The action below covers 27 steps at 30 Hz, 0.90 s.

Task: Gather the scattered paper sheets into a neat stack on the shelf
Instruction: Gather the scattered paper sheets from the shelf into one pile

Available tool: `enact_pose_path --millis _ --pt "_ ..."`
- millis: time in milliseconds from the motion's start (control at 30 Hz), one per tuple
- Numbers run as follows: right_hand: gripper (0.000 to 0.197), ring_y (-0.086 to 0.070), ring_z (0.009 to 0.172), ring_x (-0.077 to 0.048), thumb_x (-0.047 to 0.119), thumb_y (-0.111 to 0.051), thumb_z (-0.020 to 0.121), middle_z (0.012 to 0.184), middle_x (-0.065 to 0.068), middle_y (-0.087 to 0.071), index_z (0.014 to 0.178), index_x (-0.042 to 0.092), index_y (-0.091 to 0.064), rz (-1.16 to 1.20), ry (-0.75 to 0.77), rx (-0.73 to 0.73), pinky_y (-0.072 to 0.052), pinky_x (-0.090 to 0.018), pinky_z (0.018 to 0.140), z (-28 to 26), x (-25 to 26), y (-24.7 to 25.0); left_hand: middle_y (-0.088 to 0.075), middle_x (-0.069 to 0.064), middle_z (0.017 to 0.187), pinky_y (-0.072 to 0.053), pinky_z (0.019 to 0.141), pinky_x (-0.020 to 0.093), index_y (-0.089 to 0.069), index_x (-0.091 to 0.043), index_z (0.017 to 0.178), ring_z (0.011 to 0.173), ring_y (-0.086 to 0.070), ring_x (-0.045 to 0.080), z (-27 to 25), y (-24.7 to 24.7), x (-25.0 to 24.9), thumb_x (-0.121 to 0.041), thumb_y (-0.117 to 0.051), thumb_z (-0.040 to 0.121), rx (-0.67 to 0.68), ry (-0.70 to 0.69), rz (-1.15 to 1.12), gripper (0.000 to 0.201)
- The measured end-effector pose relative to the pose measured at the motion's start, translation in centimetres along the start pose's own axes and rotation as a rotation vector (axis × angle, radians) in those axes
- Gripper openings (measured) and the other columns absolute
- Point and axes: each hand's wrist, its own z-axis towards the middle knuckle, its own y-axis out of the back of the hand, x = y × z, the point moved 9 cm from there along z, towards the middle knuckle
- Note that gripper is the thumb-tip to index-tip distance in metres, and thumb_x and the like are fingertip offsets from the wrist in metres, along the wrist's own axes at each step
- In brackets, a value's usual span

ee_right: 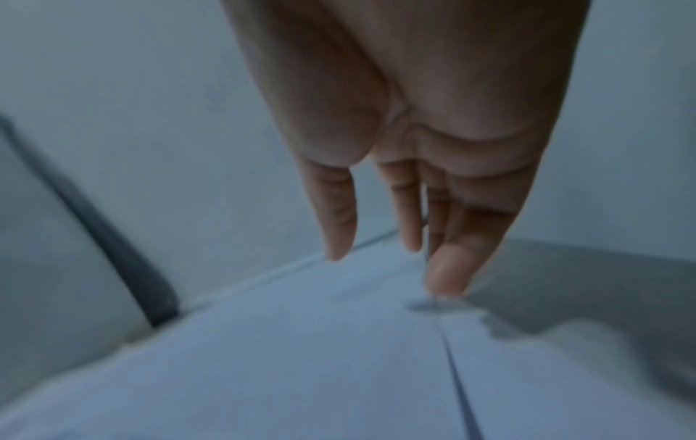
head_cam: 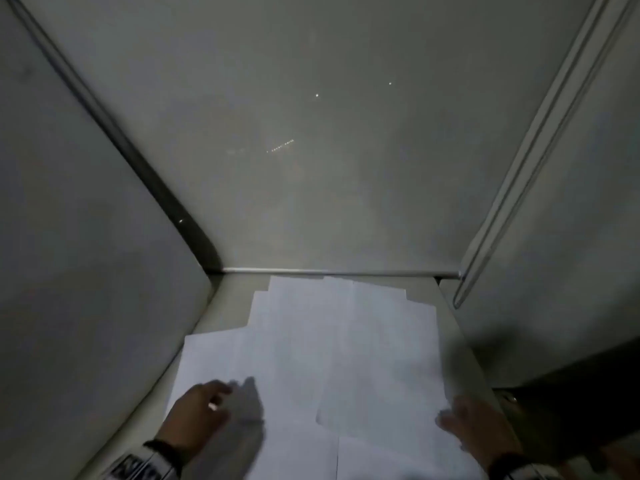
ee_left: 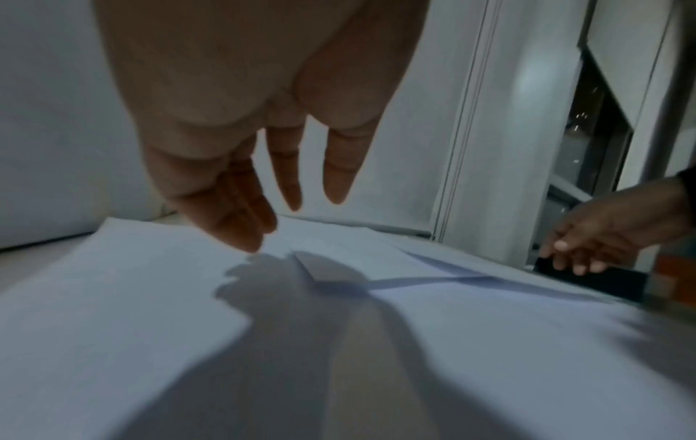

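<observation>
paper sheets (head_cam: 311, 348): thin, limp, slippery, fanned over shelf (head_cam: 232, 292) | take outer left and right edges | left hand (head_cam: 197, 410): fingers straight, holding nothing | right hand (head_cam: 474, 431): fingers extended, at right edge

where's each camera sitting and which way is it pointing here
Head: worn on the head, looking forward and down at the paper sheets spread on the shelf; shows the left hand and right hand.
Left wrist: looks along the left hand's straight fingers over the sheets; the right hand shows far right.
Right wrist: blurred, looks along the right hand's fingers touching the paper.
Shared: all three show the sheets.
</observation>
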Motion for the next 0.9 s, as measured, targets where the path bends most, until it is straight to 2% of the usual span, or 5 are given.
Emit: enact_pose_path --millis 67,133,300,667,900 --pt "0.028 -0.059 0.076 -0.026 0.030 -0.070 0.071 0.075 -0.007 -0.057 0.080 0.006 -0.058 0.016 -0.026 -0.054 -0.043 -0.026 0.066 1.0 0.7 0.0 -0.063 0.012 0.113 -0.049 0.088 0.029 -0.057 -0.028 0.111 0.098 -0.064 0.025 1.4 -0.6 0.0 -0.022 -0.069 0.079 -0.025 0.086 0.013 0.034" --pt "0.055 -0.060 0.102 -0.031 0.033 -0.071 0.070 0.104 -0.019 -0.062 0.109 -0.003 -0.056 0.019 -0.064 -0.067 -0.044 -0.028 0.077 2.0 1.3 -0.4 -0.055 0.016 0.124 -0.046 0.097 0.037 -0.045 -0.016 0.131 0.114 -0.056 0.032 2.1 -1.9 -0.3 -0.039 -0.068 0.078 0.002 0.197 0.054 0.062" --pt "0.086 -0.052 0.118 -0.036 0.033 -0.080 0.063 0.132 -0.022 -0.050 0.128 -0.005 -0.039 0.015 -0.177 -0.124 -0.047 -0.038 0.094 2.4 1.6 -2.2 -0.043 0.010 0.131 -0.042 0.098 0.045 -0.027 -0.020 0.137 0.124 -0.043 0.030 1.8 -4.0 -1.0 -0.064 -0.069 0.064 -0.049 0.363 0.139 0.096" --pt "0.088 -0.034 0.127 -0.036 0.035 -0.079 0.061 0.136 -0.020 -0.035 0.130 0.002 -0.034 -0.096 -0.197 -0.213 -0.039 -0.044 0.100 2.7 1.4 -2.5 -0.042 0.009 0.126 -0.044 0.097 0.040 -0.040 -0.012 0.128 0.121 -0.041 0.030 3.6 -5.1 -2.5 -0.056 -0.072 0.065 -0.040 0.319 0.162 0.084" --pt "0.092 -0.029 0.130 -0.036 0.036 -0.079 0.061 0.139 -0.018 -0.032 0.134 0.006 -0.030 -0.127 -0.252 -0.207 -0.038 -0.046 0.100 2.6 1.4 -2.6 -0.043 0.017 0.136 -0.043 0.103 0.037 -0.027 -0.008 0.138 0.126 -0.046 0.032 4.6 -6.5 -3.6 -0.023 -0.071 0.078 0.073 0.249 0.034 0.076"
